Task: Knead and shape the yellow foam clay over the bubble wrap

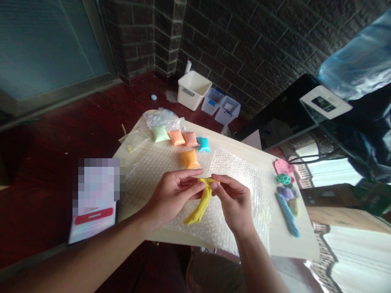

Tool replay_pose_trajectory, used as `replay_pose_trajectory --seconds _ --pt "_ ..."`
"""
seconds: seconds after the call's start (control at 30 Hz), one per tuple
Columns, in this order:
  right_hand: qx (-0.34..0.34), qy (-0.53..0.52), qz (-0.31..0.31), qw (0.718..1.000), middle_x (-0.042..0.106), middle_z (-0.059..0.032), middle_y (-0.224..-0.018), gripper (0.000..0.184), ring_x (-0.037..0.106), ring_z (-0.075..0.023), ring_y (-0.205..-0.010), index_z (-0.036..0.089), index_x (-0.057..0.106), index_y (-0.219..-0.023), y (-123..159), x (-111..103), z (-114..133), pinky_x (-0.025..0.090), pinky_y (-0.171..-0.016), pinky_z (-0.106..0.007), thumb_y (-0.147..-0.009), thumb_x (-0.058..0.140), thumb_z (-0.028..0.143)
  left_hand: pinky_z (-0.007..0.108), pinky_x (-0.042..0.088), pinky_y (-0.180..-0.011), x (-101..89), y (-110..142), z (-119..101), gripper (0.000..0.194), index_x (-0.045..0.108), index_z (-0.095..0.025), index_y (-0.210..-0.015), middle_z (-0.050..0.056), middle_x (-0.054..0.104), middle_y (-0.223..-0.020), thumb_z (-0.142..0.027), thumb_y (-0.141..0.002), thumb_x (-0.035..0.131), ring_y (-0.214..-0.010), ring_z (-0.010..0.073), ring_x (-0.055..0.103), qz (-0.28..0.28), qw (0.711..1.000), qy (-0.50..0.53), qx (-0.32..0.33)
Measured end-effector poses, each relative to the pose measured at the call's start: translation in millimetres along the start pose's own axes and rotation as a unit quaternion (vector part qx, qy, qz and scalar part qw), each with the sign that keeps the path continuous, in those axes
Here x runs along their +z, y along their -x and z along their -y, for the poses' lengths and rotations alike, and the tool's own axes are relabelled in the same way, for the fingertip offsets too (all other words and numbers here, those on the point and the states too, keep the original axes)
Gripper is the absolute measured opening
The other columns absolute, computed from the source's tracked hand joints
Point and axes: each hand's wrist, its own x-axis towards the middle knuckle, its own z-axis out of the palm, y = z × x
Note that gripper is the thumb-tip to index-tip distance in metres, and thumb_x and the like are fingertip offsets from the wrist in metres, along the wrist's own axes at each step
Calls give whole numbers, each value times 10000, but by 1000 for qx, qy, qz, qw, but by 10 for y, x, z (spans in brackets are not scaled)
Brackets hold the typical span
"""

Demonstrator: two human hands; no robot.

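Both hands pinch a piece of yellow modelling clay point(199, 207) above a sheet of bubble wrap point(241, 175). A long, tapering strip of the clay hangs down toward the lower left, its upper end spread between the fingers. My left hand point(174, 191) grips the top end from the left, thumb against the clay. On the other side my right hand point(233, 199) is closed on the same end with thumb and index finger. Just beyond the fingertips lies an orange clay packet point(190, 159).
Further back sit a pale green packet point(160, 134), two peach-orange packets point(176, 137) and a blue packet point(203, 144). Along the right edge lie a blue clay roll point(287, 215) and several coloured clay pieces point(284, 178). A tablet point(94, 221) stands left; bins point(194, 90) stand on the floor.
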Motion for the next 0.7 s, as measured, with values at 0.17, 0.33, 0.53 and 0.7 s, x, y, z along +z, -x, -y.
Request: replay_pose_trajectory --seconds 0.17,0.33,0.53,0.7 --pt "29 -25 -39 999 801 -26 -865 137 666 -153 -705 303 862 -994 21 -5 -88 592 -671 -313 -862 864 339 450 670 -942 -29 -36 20 402 812 -159 -1146 118 842 -1056 -323 -791 907 -900 250 817 21 999 24 22" --pt "14 1 -35 999 792 -33 -857 142 657 -155 -697 302 869 -1005 19 -4 -90 583 -650 -318 -875 847 351 444 673 -944 -41 -36 26 356 834 -176 -1108 102 846 -1045 -313 -789 913 -906 248 819 14 999 21 45" --pt "-41 58 -19 997 787 -47 -880 141 690 -182 -752 300 870 -995 34 19 -41 600 -687 -349 -857 859 277 432 678 -932 -27 0 6 293 847 -189 -1074 94 843 -1057 -358 -835 868 -937 257 814 -13 997 -37 69" --pt "-55 75 -22 995 788 -56 -917 174 723 -202 -823 284 853 -1038 63 24 -99 624 -713 -361 -864 856 282 365 690 -834 -11 14 -24 324 813 -161 -1080 109 836 -1038 -397 -859 840 -904 247 812 -28 997 -53 53"
